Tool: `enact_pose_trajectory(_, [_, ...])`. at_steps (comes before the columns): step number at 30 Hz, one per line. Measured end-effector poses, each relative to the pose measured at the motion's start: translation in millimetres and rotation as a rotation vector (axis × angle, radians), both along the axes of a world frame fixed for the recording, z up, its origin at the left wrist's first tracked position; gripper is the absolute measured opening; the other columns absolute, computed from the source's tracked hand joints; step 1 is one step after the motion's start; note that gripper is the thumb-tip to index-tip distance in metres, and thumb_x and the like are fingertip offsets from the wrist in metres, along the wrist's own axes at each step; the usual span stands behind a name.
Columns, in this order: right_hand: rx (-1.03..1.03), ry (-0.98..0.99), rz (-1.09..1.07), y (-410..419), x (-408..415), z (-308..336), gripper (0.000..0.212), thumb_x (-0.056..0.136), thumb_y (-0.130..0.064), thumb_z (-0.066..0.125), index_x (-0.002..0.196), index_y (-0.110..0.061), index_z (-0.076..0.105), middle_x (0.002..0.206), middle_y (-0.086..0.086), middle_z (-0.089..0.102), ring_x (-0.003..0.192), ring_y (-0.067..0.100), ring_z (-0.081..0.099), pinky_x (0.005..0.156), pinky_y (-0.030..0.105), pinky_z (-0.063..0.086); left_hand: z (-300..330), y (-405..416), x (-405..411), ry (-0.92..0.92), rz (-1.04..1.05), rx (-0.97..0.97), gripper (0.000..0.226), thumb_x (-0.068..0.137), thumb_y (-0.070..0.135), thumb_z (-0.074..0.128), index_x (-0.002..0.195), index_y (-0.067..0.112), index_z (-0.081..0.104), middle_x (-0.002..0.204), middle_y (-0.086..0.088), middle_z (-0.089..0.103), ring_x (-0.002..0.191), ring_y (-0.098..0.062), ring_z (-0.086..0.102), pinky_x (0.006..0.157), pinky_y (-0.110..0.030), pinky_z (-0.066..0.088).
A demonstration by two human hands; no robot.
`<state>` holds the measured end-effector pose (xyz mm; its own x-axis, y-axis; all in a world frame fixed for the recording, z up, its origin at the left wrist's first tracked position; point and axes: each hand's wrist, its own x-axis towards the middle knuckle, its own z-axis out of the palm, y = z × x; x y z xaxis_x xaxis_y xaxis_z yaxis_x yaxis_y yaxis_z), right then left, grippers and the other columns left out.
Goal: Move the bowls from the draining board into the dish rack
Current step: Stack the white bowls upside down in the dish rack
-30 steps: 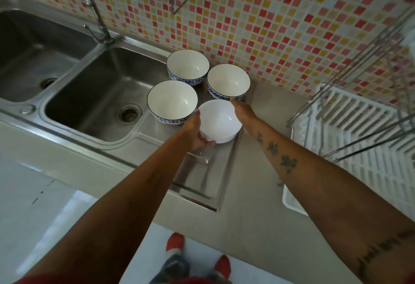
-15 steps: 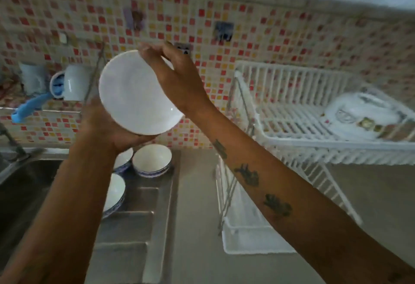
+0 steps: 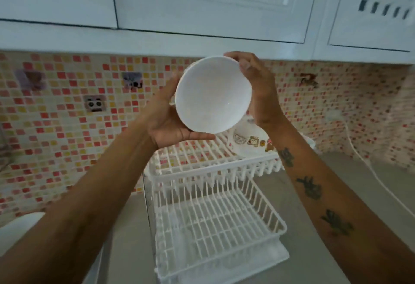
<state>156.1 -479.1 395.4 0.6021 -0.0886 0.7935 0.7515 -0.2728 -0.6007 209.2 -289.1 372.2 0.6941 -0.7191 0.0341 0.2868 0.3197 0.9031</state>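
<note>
I hold a plain white bowl point(image 3: 213, 95) up in the air with both hands, its hollow tilted towards me. My left hand point(image 3: 167, 124) cups its lower left side from beneath. My right hand point(image 3: 256, 81) grips its upper right rim. The bowl hangs above the top tier of a white two-tier wire dish rack point(image 3: 215, 214) that stands on the grey counter. Part of another white bowl point(image 3: 20, 227) shows at the lower left edge.
A white dish with cartoon stickers point(image 3: 249, 139) lies on the rack's top tier, behind my right wrist. White wall cupboards point(image 3: 202, 3) hang overhead. A white cable point(image 3: 377, 176) runs down the tiled wall and across the counter at the right.
Both hands lifted the white bowl off the draining board and carried it up and to the right, above the dish rack. My view swung up from the sink to the rack and cupboards.
</note>
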Motion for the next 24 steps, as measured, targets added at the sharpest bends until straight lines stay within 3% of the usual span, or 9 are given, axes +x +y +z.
enact_pose_trajectory(2, [0.072,0.012,-0.022,-36,5,-11,0.029,0.084,-0.043,0.046,0.096,-0.027,0.066,0.105,-0.001,0.065,0.099,0.017,0.059,0.082,0.038,0.045,10,-36,-7,-0.086,0.136,0.086,0.061,0.084,0.059,0.055,0.134,0.023,0.055,0.127,-0.016,0.057,0.113,-0.044,0.061,0.079,-0.063,0.055])
enact_pose_trajectory(5, [0.212,0.083,-0.095,-75,13,-27,0.035,0.079,-0.052,0.043,0.087,-0.027,0.068,0.09,-0.006,0.068,0.089,0.014,0.059,0.078,0.034,0.043,15,-83,-8,-0.214,0.286,0.177,0.031,0.091,0.047,0.058,0.109,0.022,0.062,0.106,-0.01,0.06,0.09,-0.028,0.063,0.079,-0.046,0.054])
enact_pose_trajectory(7, [0.246,0.107,-0.14,-93,19,-36,0.042,0.079,-0.055,0.042,0.09,-0.021,0.065,0.088,-0.006,0.067,0.087,0.014,0.06,0.076,0.033,0.045,11,-109,-7,-0.307,0.369,0.224,0.044,0.087,0.042,0.066,0.121,0.016,0.055,0.11,-0.008,0.062,0.086,-0.021,0.064,0.075,-0.037,0.057])
enact_pose_trajectory(9, [0.247,0.138,-0.196,-105,24,-39,0.046,0.076,-0.059,0.042,0.087,-0.018,0.061,0.089,0.001,0.064,0.084,0.014,0.061,0.073,0.028,0.048,-1,-130,5,-0.446,0.496,0.254,0.064,0.079,0.038,0.077,0.129,0.014,0.046,0.113,-0.005,0.06,0.087,-0.015,0.064,0.066,-0.028,0.056])
enact_pose_trajectory(13, [0.228,0.26,-0.299,-120,34,-51,0.034,0.079,-0.048,0.051,0.08,-0.015,0.056,0.086,-0.001,0.058,0.075,0.007,0.056,0.068,0.027,0.045,-21,-155,22,-0.719,0.561,0.443,0.083,0.053,0.055,0.084,0.119,0.023,0.046,0.126,-0.008,0.051,0.106,-0.022,0.061,0.088,-0.04,0.058])
enact_pose_trajectory(17, [0.301,0.32,-0.357,-128,42,-65,0.019,0.082,-0.038,0.055,0.073,-0.021,0.054,0.089,-0.002,0.06,0.082,0.017,0.057,0.076,0.036,0.046,-30,-174,27,-0.857,0.574,0.544,0.069,0.067,0.045,0.085,0.119,0.024,0.044,0.126,-0.005,0.043,0.109,-0.023,0.055,0.089,-0.038,0.056])
enact_pose_trajectory(21, [0.3,0.384,-0.41,-133,47,-67,0.019,0.082,-0.035,0.058,0.086,-0.016,0.059,0.108,0.003,0.062,0.094,0.02,0.061,0.085,0.039,0.051,-42,-183,31,-0.902,0.589,0.553,0.069,0.068,0.044,0.085,0.12,0.021,0.045,0.125,-0.006,0.045,0.111,-0.022,0.054,0.087,-0.035,0.056])
enact_pose_trajectory(24, [0.221,0.455,-0.445,-134,52,-71,0.014,0.083,-0.031,0.06,0.078,-0.02,0.055,0.101,0.001,0.061,0.09,0.017,0.059,0.076,0.032,0.048,-47,-184,32,-0.926,0.581,0.619,0.074,0.068,0.042,0.085,0.125,0.018,0.045,0.125,-0.006,0.042,0.109,-0.02,0.051,0.088,-0.031,0.052])
